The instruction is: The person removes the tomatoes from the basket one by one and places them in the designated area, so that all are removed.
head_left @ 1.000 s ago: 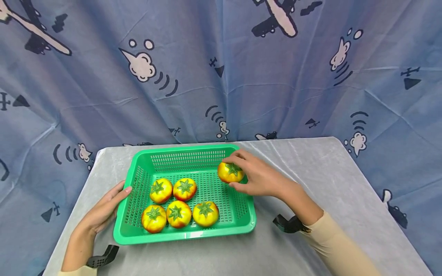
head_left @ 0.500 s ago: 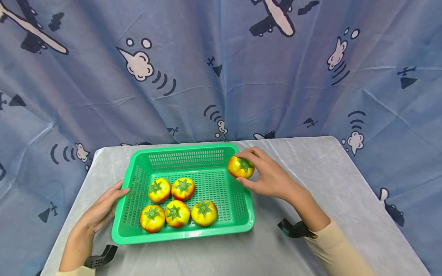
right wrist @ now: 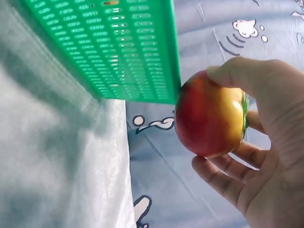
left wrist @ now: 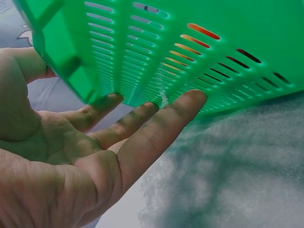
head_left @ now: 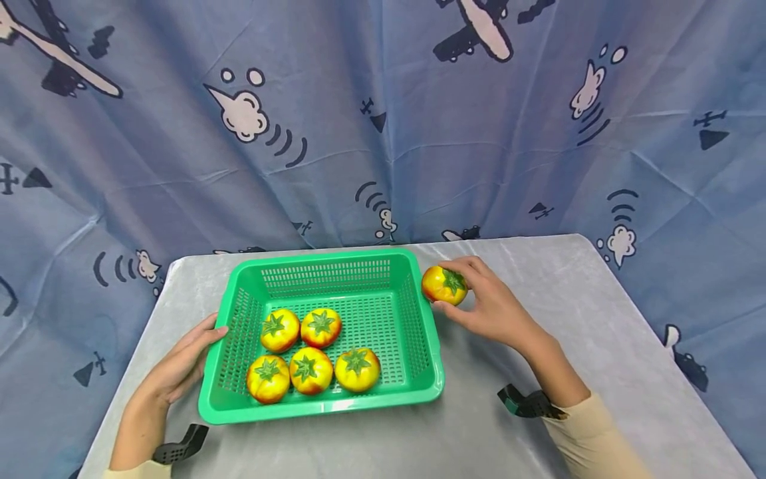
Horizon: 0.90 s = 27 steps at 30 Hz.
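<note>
My right hand (head_left: 495, 307) holds a yellow-and-red tomato (head_left: 435, 286) between thumb and fingertips, its green star-shaped leaf top toward the palm. The tomato is up beside the right rim of a green slotted plastic basket (head_left: 323, 410); in the right wrist view the tomato (right wrist: 204, 121) overlaps the basket's edge. On the opposite side, my left hand (head_left: 178, 367) holds the basket's left edge. The thumb lies over the rim, and the fingers (left wrist: 152, 135) reach along the outer wall. Several similar tomatoes (head_left: 310, 371) lie inside the basket, in its left and front part.
A grey cloth-covered table (head_left: 574, 332) carries the basket, left of centre. Behind the table's far edge hangs a blue curtain (head_left: 383, 133) printed with airplanes and clouds. Each wrist wears a black camera mount (head_left: 529, 402).
My right hand has carried the tomato rightward, from over the basket's back right corner to just outside its right rim. The left hand keeps its hold on the basket.
</note>
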Each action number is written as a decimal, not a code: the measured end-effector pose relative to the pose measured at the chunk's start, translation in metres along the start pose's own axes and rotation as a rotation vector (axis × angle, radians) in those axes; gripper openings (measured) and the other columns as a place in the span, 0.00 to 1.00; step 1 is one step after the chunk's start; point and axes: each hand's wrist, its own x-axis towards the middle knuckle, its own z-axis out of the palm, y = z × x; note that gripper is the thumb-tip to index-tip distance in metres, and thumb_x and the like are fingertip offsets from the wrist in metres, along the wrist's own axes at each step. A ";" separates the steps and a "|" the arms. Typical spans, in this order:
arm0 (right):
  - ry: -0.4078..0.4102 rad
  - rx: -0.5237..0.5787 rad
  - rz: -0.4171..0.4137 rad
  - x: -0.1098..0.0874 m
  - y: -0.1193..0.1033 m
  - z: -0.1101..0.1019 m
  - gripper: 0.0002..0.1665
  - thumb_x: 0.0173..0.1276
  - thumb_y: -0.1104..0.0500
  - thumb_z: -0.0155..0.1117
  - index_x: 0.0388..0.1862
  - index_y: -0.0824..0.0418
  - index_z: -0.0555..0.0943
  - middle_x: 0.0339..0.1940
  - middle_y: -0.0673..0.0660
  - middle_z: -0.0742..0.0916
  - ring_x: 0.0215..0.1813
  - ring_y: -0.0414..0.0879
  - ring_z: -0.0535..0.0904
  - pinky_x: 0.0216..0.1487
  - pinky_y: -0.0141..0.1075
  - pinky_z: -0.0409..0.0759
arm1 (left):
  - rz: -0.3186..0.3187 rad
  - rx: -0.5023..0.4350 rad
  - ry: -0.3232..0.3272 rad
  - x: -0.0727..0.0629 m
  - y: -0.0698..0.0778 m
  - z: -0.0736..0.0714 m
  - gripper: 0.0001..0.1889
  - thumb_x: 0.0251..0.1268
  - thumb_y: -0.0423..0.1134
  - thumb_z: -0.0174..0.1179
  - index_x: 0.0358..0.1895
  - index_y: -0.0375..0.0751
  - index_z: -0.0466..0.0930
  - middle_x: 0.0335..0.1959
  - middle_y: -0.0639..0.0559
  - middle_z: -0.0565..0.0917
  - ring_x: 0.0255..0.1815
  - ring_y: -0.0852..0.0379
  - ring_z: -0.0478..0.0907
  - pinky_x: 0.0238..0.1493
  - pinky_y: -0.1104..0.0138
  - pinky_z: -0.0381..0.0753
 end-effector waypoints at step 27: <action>0.121 -0.086 0.081 -0.013 0.053 0.054 0.37 0.66 0.56 0.79 0.72 0.62 0.77 0.59 0.66 0.81 0.58 0.60 0.80 0.57 0.56 0.82 | 0.039 0.033 -0.001 -0.001 -0.001 0.003 0.34 0.91 0.43 0.38 0.84 0.30 0.34 0.62 0.65 0.81 0.60 0.63 0.85 0.56 0.61 0.90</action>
